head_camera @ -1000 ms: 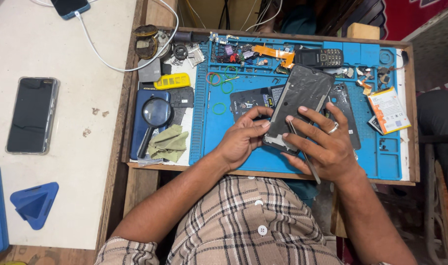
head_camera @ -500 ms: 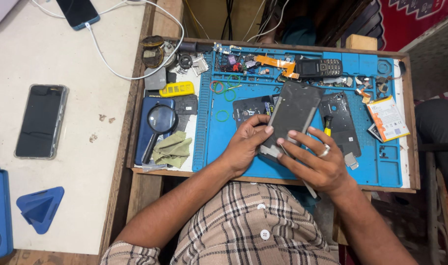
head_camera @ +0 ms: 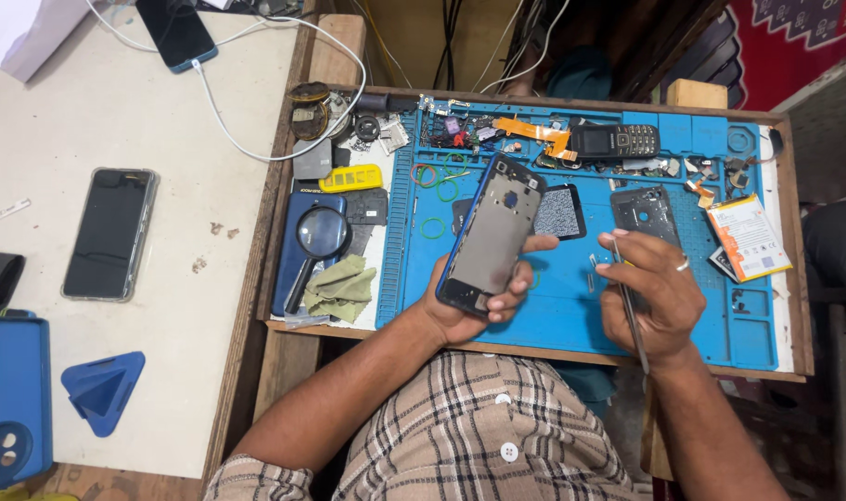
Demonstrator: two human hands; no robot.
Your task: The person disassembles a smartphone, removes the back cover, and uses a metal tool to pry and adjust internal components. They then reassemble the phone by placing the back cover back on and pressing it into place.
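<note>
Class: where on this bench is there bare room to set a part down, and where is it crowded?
Bare: blue mat between left hand and right hand; white table around the dark phone. Crowded: the mat's far edge near the keypad phone.

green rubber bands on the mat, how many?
3. All lie on the blue mat left of the phone's top: one, one just below-right, one lower. More may hide under the phone.

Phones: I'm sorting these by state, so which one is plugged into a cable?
The dark phone at the white table's far edge; a white cable runs from its lower end. The others lie unplugged.
</note>
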